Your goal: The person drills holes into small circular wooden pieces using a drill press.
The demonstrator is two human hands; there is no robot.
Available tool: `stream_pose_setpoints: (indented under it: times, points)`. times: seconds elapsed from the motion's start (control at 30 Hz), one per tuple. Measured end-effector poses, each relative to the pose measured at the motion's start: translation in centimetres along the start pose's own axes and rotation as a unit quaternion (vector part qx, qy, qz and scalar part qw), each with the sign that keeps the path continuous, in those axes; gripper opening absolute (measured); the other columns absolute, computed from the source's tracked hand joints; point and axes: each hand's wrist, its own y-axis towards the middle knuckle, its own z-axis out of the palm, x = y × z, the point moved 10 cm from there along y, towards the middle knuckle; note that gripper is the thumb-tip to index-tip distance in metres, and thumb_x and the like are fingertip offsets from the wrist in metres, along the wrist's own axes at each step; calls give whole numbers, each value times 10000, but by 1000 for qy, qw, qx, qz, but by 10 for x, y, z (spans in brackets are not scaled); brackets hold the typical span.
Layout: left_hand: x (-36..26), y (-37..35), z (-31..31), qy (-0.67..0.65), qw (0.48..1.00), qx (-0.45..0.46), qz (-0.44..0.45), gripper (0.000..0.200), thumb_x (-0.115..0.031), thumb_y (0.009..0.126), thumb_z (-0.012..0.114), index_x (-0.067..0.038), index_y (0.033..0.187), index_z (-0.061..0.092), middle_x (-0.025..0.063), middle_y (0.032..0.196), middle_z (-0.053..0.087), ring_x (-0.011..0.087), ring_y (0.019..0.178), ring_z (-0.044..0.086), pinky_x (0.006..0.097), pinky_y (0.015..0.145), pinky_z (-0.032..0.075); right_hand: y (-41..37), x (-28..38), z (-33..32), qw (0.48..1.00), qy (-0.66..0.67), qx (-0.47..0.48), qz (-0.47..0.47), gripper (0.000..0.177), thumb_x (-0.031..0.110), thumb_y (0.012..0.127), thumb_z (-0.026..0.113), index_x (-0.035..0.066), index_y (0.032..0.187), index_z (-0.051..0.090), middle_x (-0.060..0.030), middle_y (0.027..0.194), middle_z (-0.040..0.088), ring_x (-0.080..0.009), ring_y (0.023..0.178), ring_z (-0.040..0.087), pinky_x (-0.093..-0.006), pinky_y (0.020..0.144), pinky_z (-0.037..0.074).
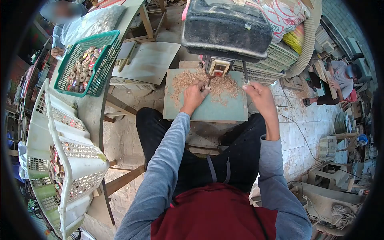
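Note:
A drill press with a dusty black housing (pixel 226 30) stands in front of me. Under its chuck lies a greenish work board (pixel 180 110), strewn with wood shavings (pixel 186 82). My left hand (pixel 195 97) rests on the board with its fingers closed on a small pale wooden piece (pixel 207 87), right below the drill bit. Most of that piece is covered by my fingers and thumb. At the right of the press, my right hand (pixel 260 97) is wrapped round the end of the feed lever (pixel 245 71).
Left of me, a green basket (pixel 89 68) of small round wooden pieces sits on a bench (pixel 94 108), beside a white crate (pixel 76 168). One person (pixel 64 16) is behind it; another (pixel 342 78) sits far right. A ribbed hose (pixel 306 54) and a floor cable (pixel 298 128) run at the right.

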Motion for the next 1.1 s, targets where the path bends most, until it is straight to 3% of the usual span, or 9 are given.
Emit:
stream_pose_setpoints:
  times: [0.03,0.1,0.2,0.3,0.4,0.5,1.1]
  points:
    - [1,1,2,11,1000,2,-1,304,-249,778,769,-85,1032,740,100,904,668,296,810,676,419,727,530,8,-12,9,1000,0,1,1,427,373,943,643,-28,1084,689,-141,814,698,-193,736,622,-297,734,484]
    - [1,1,2,22,1000,3,-2,312,-253,778,766,-86,1041,741,99,901,666,295,811,676,419,730,530,20,-13,10,995,59,-64,-54,446,394,914,658,7,1132,699,-216,927,718,-277,846,692,-338,793,500]
    - [-1,2,-2,15,1000,1,-5,316,-258,782,759,-84,1045,740,99,893,664,298,806,674,420,727,528,27,-10,9,995,54,-68,-44,479,389,893,672,13,1188,686,-246,1018,715,-326,975,704,-367,864,503]
    - [1,1,1,10,1000,8,-13,317,-257,783,757,-86,1050,742,98,889,663,301,798,670,420,723,527,34,-14,13,998,32,-50,10,522,396,885,673,-4,1220,667,-256,1062,707,-341,1031,695,-375,899,503]
    - [0,1,1,5,1000,3,-11,313,-254,788,753,-96,1059,744,98,889,663,303,791,667,422,721,526,44,-21,13,992,33,-119,-38,560,406,883,674,-23,1242,650,-256,1109,697,-357,1075,681,-388,934,496]
    - [-1,1,1,6,1000,11,-14,315,-253,796,747,-105,1073,743,102,905,665,303,796,670,423,729,529,52,-30,18,995,32,-90,3,570,406,882,678,-19,1260,641,-249,1170,681,-364,1127,659,-386,962,489]
    - [1,2,1,15,1000,21,-18,353,-262,781,765,-104,1095,735,87,894,655,289,837,675,422,740,532,68,-37,20,992,56,-109,-16,569,380,870,700,-14,1276,633,-246,1219,663,-359,1145,652,-376,976,480]
